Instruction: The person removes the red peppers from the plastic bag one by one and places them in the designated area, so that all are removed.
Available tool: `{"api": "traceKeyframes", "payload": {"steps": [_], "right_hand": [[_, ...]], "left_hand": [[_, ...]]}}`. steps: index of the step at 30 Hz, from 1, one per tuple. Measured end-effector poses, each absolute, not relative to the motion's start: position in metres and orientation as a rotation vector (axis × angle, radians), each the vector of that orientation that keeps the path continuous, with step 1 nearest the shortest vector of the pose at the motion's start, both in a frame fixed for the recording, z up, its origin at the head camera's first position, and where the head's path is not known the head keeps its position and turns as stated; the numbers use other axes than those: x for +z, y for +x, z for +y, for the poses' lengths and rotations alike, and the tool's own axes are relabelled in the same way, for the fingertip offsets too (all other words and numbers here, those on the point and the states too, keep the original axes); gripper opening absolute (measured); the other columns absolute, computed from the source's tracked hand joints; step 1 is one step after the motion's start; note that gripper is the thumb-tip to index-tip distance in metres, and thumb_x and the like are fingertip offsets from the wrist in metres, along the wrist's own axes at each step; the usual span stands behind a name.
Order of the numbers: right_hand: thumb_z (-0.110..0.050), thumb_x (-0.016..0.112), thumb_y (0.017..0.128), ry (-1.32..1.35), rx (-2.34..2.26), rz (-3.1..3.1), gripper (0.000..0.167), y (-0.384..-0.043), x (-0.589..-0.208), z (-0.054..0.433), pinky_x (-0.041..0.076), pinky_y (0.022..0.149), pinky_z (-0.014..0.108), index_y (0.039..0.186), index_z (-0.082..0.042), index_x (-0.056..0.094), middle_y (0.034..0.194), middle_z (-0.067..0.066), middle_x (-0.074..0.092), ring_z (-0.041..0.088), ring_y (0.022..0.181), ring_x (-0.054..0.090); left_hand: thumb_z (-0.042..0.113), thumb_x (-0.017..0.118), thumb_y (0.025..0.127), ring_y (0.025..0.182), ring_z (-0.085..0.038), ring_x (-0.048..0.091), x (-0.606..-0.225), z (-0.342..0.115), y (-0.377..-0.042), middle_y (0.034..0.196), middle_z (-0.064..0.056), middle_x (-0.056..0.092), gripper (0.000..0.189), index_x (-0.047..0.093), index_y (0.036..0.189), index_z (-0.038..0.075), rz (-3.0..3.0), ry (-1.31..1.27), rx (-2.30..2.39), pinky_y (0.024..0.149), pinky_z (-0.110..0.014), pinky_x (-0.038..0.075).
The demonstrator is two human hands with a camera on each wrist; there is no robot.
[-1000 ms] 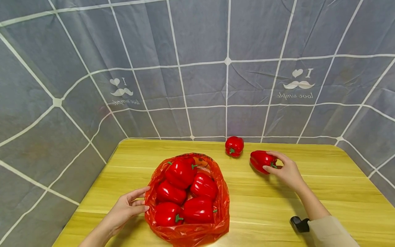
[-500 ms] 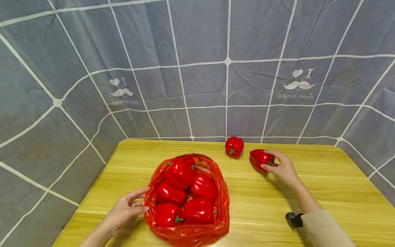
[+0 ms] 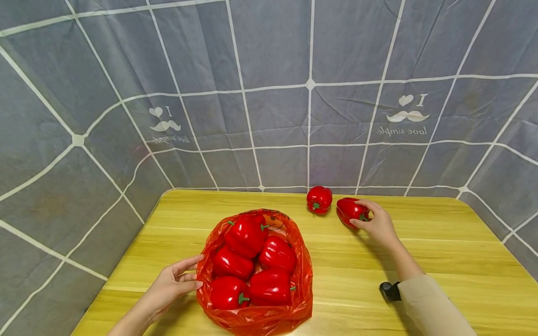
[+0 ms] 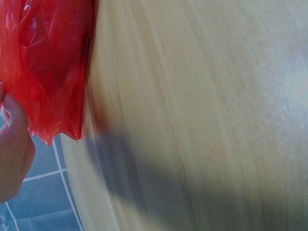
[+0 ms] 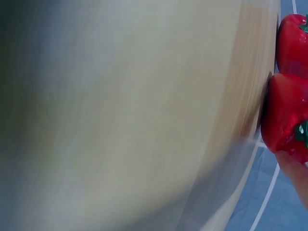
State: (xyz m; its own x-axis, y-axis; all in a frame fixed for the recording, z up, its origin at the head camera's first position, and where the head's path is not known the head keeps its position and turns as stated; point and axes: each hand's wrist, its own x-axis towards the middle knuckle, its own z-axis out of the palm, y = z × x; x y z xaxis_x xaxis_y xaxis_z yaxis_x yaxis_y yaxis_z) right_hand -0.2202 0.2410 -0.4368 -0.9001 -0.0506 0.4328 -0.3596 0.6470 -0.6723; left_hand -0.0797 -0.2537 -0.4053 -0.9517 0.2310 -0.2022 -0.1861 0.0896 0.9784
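the right hand (image 3: 380, 226), right of centre in the head frame, pinches a red bell pepper (image 3: 347, 211) between thumb and fingers, near its green stem; whether the pepper touches the counter (image 3: 462, 242), i cannot tell. just to its left, close to the counter's far edge, lies a second bell pepper (image 3: 319, 197), its green stem facing the camera. in the right wrist frame both crowd the right edge, one above the other, the pinched one below.

the left hand (image 3: 168, 284), lower left of the head frame, has thumb and forefinger spread against the left side of a red plastic bag (image 3: 303, 266); whether they pinch the film, i cannot tell. the bag stands at lower centre, its mouth wide, with at least five bagged peppers (image 3: 246, 237) piled inside.

a beige sleeve (image 3: 435, 305) covers the right forearm at lower right, with a small black object (image 3: 389, 291) beside its cuff. across the upper frame hangs a grey cloth (image 3: 277, 116) with a white grid, mirrored lettering and moustaches.
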Motion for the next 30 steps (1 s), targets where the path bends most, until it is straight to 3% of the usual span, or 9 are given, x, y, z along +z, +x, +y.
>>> {"api": "traceKeyframes", "payload": {"steps": [30], "right_hand": [[0.001, 0.073, 0.074, 0.231, 1.172, -2.468, 0.047, -0.255, -0.439, 0.229, 0.043, 0.091, 0.055, 0.118, 0.005, 0.056, 0.126, 0.028, 0.048, 0.043, 0.113, 0.047]], "left_hand": [[-0.002, 0.065, 0.083, 0.084, -0.007, 0.058, -0.407, -0.254, -0.082, 0.112, -0.008, 0.045, 0.069, 0.027, 0.139, -0.011, 2.052, 0.06, 1.939, 0.072, -0.023, 0.053]]}}
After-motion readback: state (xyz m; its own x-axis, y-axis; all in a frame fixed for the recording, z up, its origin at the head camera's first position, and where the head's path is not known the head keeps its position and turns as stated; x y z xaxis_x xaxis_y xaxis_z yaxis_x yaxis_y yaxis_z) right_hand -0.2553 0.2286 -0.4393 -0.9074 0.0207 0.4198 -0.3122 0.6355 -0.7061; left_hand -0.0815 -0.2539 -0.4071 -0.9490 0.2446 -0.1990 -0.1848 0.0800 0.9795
